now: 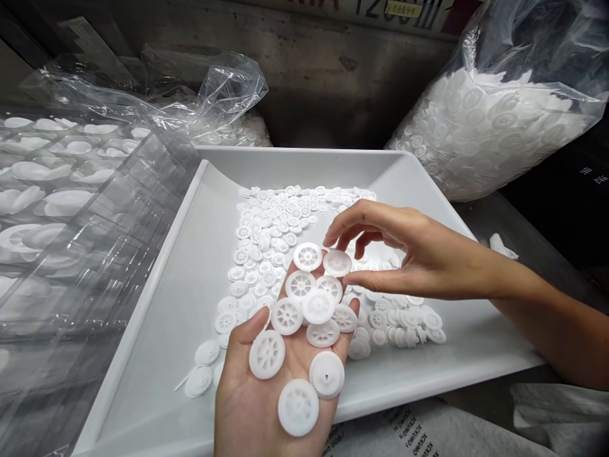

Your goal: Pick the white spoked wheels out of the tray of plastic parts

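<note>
My left hand point(290, 355), palm up and fingers stretched forward, carries several white plastic gears point(286, 316) loosely across palm and fingers. Some show spokes; one near the wrist side has a small centre hole and fine teeth. My right hand point(394, 254) comes in from the right, thumb and index finger at opposite edges of one white gear point(337, 262) by the left fingertips. Its other fingers are curled with a gap to the thumb. Beneath both hands lies a layer of similar gears point(269, 279) in a shallow white tray point(166, 304).
A clear bag of white gears point(499, 127) leans at the back right. Another clear bag point(228, 95) stands at the back left. Stacked transparent blister trays point(118, 222) with white parts line the left side. Printed grey cloth point(428, 428) lies along the front.
</note>
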`<state>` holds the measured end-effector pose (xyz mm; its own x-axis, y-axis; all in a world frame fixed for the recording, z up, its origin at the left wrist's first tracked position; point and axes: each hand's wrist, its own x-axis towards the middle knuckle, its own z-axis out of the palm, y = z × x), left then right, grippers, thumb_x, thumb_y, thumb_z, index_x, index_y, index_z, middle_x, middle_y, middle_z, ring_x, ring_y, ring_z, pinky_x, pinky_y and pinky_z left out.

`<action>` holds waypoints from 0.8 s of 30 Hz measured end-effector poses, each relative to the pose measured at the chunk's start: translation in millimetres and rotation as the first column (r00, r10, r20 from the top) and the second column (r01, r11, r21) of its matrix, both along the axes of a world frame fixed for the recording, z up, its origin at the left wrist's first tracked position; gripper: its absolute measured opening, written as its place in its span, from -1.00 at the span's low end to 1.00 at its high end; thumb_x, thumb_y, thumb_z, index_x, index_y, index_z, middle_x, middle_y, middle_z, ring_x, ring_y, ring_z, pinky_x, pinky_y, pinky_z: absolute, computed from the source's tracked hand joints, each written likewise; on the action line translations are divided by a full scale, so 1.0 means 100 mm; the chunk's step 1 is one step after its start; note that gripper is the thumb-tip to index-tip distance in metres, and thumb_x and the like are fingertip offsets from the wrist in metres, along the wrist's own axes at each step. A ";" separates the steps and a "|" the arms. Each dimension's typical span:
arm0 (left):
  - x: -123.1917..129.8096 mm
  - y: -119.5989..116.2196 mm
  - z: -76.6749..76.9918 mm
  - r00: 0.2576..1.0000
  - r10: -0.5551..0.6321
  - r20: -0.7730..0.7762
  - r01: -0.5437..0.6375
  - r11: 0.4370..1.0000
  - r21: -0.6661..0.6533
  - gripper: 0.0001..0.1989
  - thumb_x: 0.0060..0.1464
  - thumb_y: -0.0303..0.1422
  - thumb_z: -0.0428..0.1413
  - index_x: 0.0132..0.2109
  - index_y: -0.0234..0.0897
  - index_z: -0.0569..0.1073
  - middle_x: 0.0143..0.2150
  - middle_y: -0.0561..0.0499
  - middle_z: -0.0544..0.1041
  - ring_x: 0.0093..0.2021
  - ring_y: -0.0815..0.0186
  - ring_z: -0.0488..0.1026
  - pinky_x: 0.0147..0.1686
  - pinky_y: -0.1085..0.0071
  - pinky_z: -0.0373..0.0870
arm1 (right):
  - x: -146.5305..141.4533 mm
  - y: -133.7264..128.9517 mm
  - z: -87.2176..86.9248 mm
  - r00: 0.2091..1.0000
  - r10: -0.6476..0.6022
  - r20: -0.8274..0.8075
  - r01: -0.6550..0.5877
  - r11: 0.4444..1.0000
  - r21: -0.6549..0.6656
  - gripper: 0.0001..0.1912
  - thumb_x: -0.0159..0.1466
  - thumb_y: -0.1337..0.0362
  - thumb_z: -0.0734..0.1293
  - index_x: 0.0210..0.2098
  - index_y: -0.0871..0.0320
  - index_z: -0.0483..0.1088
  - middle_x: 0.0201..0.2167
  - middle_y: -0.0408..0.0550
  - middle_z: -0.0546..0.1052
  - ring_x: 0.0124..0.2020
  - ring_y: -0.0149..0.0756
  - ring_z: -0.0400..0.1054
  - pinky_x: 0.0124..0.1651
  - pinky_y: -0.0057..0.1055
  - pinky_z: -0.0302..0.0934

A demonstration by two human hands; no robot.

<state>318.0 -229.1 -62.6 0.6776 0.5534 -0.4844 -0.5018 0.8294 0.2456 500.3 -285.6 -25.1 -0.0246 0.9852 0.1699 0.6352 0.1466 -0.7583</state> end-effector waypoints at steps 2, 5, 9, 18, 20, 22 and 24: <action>0.00 0.00 0.01 1.000 -0.003 -0.004 0.003 1.000 -0.013 -0.56 0.20 -0.31 0.01 0.23 -0.05 0.36 0.22 -0.11 0.42 0.15 -0.04 0.40 -0.01 -0.03 0.47 | -0.01 0.00 0.00 1.000 0.005 0.000 -0.005 1.000 0.002 -0.65 0.23 0.40 0.40 -0.01 0.30 0.34 -0.08 -0.03 0.45 -0.11 -0.36 0.38 -0.06 -0.39 0.35; 0.01 0.00 0.01 1.000 -0.002 -0.010 0.002 1.000 -0.024 -0.55 0.20 -0.33 0.00 0.22 -0.07 0.37 0.22 -0.12 0.42 0.15 -0.04 0.40 -0.01 -0.04 0.47 | -0.02 0.01 0.00 1.000 0.023 -0.010 -0.023 1.000 -0.009 -0.67 0.24 0.43 0.39 -0.02 0.28 0.34 -0.09 -0.03 0.46 -0.12 -0.37 0.39 -0.06 -0.39 0.35; 0.02 0.00 0.02 1.000 0.008 -0.016 -0.008 1.000 -0.013 -0.53 0.20 -0.32 0.00 0.25 -0.05 0.33 0.22 -0.12 0.41 0.15 -0.05 0.41 -0.04 -0.02 0.50 | -0.01 0.01 0.01 0.999 0.014 0.030 -0.014 1.000 0.021 -0.66 0.24 0.38 0.40 0.00 0.25 0.33 -0.07 -0.02 0.47 -0.10 -0.35 0.39 -0.07 -0.41 0.34; -0.03 0.02 -0.04 0.995 -0.063 0.080 0.071 0.992 -0.101 -0.56 0.19 -0.33 -0.01 0.21 -0.07 0.35 0.09 -0.06 0.52 0.03 0.06 0.51 -0.11 0.19 0.54 | -0.17 -0.04 -0.02 0.916 0.094 0.389 -0.198 0.952 0.235 -0.77 0.32 0.26 0.35 -0.12 0.32 0.45 0.02 0.19 0.44 0.08 -0.13 0.29 0.12 -0.16 0.22; -0.04 0.02 -0.05 0.992 -0.064 0.113 0.076 0.992 -0.102 -0.58 0.20 -0.34 -0.03 0.19 -0.07 0.36 0.03 -0.03 0.54 -0.04 0.13 0.53 -0.19 0.29 0.54 | -0.25 -0.06 -0.04 0.869 0.052 0.493 -0.209 0.940 0.269 -0.83 0.35 0.33 0.31 -0.17 0.33 0.48 0.00 0.17 0.48 0.04 -0.08 0.32 0.06 -0.09 0.22; -0.05 0.02 -0.06 0.989 -0.068 0.133 0.083 0.991 -0.105 -0.59 0.20 -0.35 -0.04 0.18 -0.09 0.37 -0.05 -0.02 0.57 -0.12 0.20 0.55 -0.23 0.35 0.53 | -0.32 -0.08 -0.06 0.834 0.018 0.552 -0.217 0.930 0.297 -0.85 0.35 0.41 0.29 -0.23 0.34 0.50 -0.05 0.13 0.53 -0.02 -0.08 0.36 -0.03 -0.10 0.23; -0.08 0.04 -0.07 0.984 -0.091 0.151 0.110 0.987 -0.120 -0.57 0.19 -0.37 -0.04 0.19 -0.09 0.35 -0.17 0.01 0.58 -0.21 0.26 0.56 -0.21 0.36 0.52 | -0.36 -0.08 -0.07 0.822 -0.008 0.569 -0.224 0.914 0.337 -0.85 0.33 0.46 0.29 -0.28 0.33 0.51 -0.11 0.07 0.57 -0.10 -0.12 0.41 -0.11 -0.14 0.22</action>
<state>310.0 -225.5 -69.6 0.7946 0.4189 -0.4394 -0.4365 0.8973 0.0659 464.6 -293.9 -32.2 -0.3302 0.8322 0.4455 0.8860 0.4360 -0.1578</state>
